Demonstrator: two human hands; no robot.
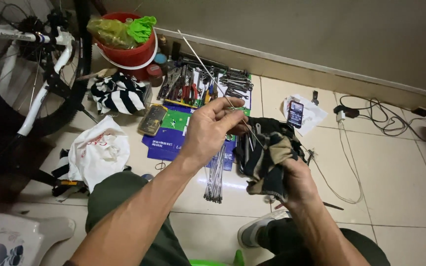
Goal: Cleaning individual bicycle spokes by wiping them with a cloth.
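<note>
Fingers of my left hand (212,129) pinch a thin metal spoke (208,69) that slants up toward the wall; my right hand (292,180) bunches a dark rag (267,152) around its lower end.

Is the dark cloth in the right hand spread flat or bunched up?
Bunched up: the dark cloth hangs in crumpled folds around the right hand, wrapped about the thin metal spoke.
</note>
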